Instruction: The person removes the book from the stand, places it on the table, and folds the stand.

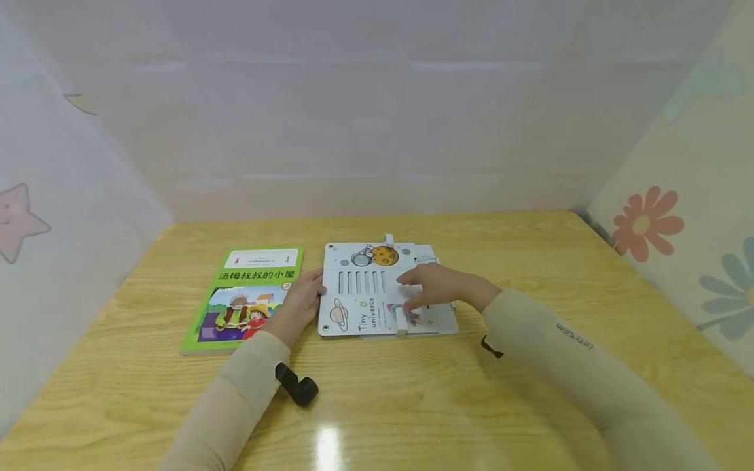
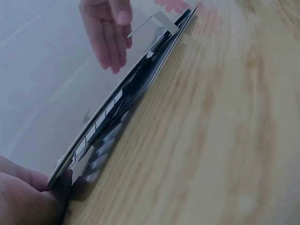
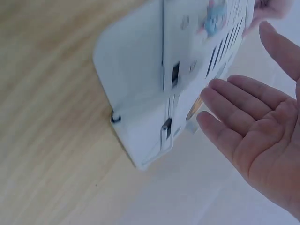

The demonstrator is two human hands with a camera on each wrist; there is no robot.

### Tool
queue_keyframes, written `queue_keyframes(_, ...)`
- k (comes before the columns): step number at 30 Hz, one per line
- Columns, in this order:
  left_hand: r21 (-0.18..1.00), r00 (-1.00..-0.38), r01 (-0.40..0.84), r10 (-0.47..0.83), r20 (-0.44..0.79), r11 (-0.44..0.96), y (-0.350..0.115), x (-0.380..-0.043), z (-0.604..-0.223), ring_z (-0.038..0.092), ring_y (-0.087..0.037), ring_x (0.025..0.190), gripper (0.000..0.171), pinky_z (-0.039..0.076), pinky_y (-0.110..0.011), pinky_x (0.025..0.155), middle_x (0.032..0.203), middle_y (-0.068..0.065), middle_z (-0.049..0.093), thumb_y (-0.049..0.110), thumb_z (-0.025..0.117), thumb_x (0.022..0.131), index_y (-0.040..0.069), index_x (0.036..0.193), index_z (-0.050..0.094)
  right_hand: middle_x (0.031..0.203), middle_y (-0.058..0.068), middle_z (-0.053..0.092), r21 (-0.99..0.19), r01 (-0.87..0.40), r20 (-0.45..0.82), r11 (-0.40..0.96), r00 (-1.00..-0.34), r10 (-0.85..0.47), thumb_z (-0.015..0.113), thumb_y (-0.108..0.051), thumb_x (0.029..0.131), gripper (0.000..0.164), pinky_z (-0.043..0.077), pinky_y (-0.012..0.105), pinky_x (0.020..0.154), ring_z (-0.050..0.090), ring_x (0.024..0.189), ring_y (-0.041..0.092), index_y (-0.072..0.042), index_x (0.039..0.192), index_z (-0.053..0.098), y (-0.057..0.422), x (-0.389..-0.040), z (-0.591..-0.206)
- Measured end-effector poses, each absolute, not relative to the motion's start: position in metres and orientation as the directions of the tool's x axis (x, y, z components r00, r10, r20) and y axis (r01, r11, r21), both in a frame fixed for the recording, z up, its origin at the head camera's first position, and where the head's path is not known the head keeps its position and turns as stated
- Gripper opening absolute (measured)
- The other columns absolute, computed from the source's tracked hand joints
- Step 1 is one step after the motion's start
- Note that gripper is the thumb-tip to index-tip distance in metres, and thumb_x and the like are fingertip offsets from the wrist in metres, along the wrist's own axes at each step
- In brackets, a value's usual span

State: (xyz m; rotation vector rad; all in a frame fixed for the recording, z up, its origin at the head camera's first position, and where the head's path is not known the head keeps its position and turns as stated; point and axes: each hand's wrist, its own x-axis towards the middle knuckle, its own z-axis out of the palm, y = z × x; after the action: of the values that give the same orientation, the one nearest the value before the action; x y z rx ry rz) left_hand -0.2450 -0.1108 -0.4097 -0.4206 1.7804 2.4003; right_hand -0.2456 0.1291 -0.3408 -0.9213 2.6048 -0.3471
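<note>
A white folding book stand [image 1: 368, 284] with space drawings and the words "Tiny universe" lies folded on the table. My left hand [image 1: 300, 304] holds its left edge; the left wrist view shows thumb and finger [image 2: 58, 187] pinching a corner, with that side slightly raised off the wood. Over the stand's right half hovers my right hand [image 1: 444, 288]. Its fingers look straight and apart from the stand in the right wrist view, palm [image 3: 267, 140] showing, nothing held. White page clips [image 1: 402, 320] stick out at the near and far edges. A wire support shows at the stand's right side.
A green-covered book [image 1: 241, 278] with a cartoon picture lies left of the stand, partly behind my left hand. The wooden table [image 1: 383, 405] meets a pale cloth wall [image 1: 377, 131] at the back. Black straps [image 1: 302, 389] hang by the wrists.
</note>
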Motion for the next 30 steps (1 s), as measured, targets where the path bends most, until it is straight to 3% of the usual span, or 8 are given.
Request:
queue_keyframes(15, 0.927, -0.964, -0.226, -0.067, -0.257, -0.299, -0.110, -0.243, -0.415, 0.025, -0.020, 0.123, 0.059, 0.023, -0.027, 0.098, 0.135, -0.012, 0.030, -0.019, 0.033, 0.075, -0.002, 0.131, 0.030, 0.132, 0.020, 0.032, -0.358, -0.378, -0.162, 0.854, -0.876, -0.455, 0.058, -0.027, 0.082, 0.065, 0.023, 0.044, 0.097, 0.026, 0.121, 0.034, 0.006, 0.131, 0.029, 0.121, -0.309, -0.346)
queue_keyframes(30, 0.922, -0.966, -0.218, -0.063, -0.250, -0.319, -0.110, -0.242, -0.416, 0.023, -0.021, 0.124, 0.058, 0.021, -0.028, 0.099, 0.136, -0.013, 0.028, -0.018, 0.033, 0.077, -0.002, 0.132, 0.029, 0.134, 0.017, 0.031, -0.399, -0.248, -0.209, 0.883, -0.913, -0.351, 0.057, -0.031, 0.082, 0.069, 0.024, 0.043, 0.097, 0.026, 0.121, 0.030, 0.000, 0.134, 0.025, 0.098, -0.327, -0.357)
